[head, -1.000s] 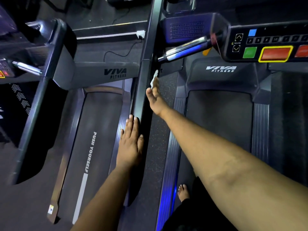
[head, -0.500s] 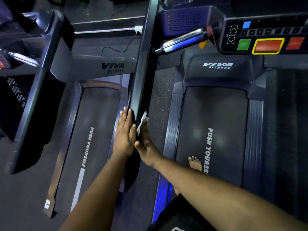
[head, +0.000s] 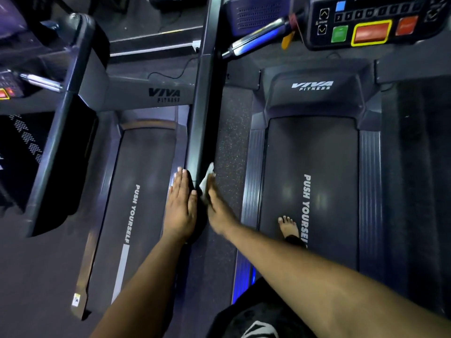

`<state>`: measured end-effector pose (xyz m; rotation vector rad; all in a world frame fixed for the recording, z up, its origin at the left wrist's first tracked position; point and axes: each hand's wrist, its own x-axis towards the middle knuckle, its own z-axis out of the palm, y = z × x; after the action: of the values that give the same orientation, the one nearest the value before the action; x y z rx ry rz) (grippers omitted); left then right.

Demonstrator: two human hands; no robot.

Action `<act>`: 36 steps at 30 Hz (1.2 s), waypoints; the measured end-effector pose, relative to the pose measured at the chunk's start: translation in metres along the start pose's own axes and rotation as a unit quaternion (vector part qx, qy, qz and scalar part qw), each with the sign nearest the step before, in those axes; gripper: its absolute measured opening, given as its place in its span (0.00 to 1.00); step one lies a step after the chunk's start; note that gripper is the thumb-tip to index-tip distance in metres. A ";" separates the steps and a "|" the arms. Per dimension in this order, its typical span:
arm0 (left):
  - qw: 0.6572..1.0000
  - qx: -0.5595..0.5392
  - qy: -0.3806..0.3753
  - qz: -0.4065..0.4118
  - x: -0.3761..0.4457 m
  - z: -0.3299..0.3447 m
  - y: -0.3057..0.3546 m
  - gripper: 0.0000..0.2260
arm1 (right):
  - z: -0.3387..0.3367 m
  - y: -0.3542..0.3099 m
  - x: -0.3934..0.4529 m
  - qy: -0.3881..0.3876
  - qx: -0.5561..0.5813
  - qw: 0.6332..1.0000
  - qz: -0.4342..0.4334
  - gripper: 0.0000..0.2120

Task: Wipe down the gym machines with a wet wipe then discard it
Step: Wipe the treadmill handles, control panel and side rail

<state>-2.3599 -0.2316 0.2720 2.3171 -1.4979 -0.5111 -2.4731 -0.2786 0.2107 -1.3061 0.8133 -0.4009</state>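
right hand (head: 216, 206) flat, pressing wet wipe (head: 207, 178) on treadmill handrail (head: 200, 132); left hand (head: 181, 203) flat alongside; wipe limp, light, best pinched by free corner.

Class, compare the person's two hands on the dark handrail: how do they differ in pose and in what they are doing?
The right hand presses a white wipe against the handrail; the left hand has none. The left hand lies flat on the rail's left side, the right hand on its right side. Both have straight fingers.

I see open floor (head: 230, 132) right of the dark handrail (head: 203, 113). Above, a chrome handle (head: 253, 40) juts across, blocking my way.
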 end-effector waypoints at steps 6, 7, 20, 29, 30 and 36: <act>0.998 -0.055 -0.006 -0.035 -0.035 0.001 -0.010 0.27 | 0.046 0.015 -0.067 0.021 -0.005 1.000 0.009 0.35; 0.996 -0.073 -0.009 -0.053 -0.041 0.001 -0.009 0.27 | 0.047 0.014 -0.071 0.026 -0.016 0.999 0.007 0.36; 0.981 -0.137 -0.081 -0.112 -0.070 -0.013 0.021 0.27 | 0.010 -0.022 -0.102 0.141 -0.018 0.990 0.023 0.05; 0.946 -0.274 -0.175 -0.005 -0.094 0.027 0.116 0.23 | -0.086 -0.041 -0.194 0.264 0.148 0.952 0.054 0.09; 0.925 -0.321 -0.204 -0.011 -0.098 0.031 0.134 0.20 | -0.099 -0.042 -0.209 0.278 0.158 0.946 0.055 0.10; 0.848 -0.398 -0.351 0.014 -0.132 0.069 0.231 0.18 | -0.171 -0.042 -0.307 0.391 0.212 0.896 0.023 0.10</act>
<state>-2.6270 -0.2066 0.3334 1.4815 -1.1897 -1.7267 -2.7948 -0.1978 0.3352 -0.6882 1.3282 -1.0417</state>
